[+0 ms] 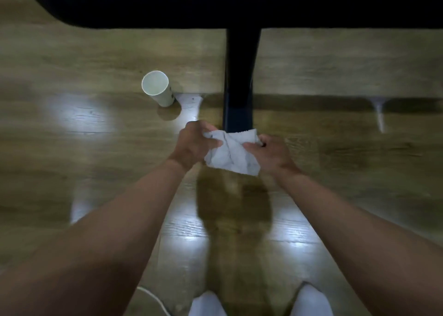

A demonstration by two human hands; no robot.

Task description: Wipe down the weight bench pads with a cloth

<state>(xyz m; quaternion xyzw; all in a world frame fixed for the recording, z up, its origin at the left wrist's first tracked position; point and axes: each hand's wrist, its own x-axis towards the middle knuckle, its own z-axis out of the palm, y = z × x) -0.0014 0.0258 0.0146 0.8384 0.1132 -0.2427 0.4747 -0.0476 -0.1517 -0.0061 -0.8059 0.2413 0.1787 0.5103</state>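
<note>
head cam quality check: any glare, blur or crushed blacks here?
Head view: dim overall; bright glare patches on the wooden floor; the bench pad and its post are crushed to near black; edges are soft and smeared, forearms blurred; both hands' shadow falls on the floor under the cloth; the paper cup reads fairly sharp.

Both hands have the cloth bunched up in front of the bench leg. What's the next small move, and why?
Probably lift the cloth up to the dark bench pad and start wiping. The left hand and right hand hold it crumpled above the floor, near the leg, not touching the pad yet.
</note>
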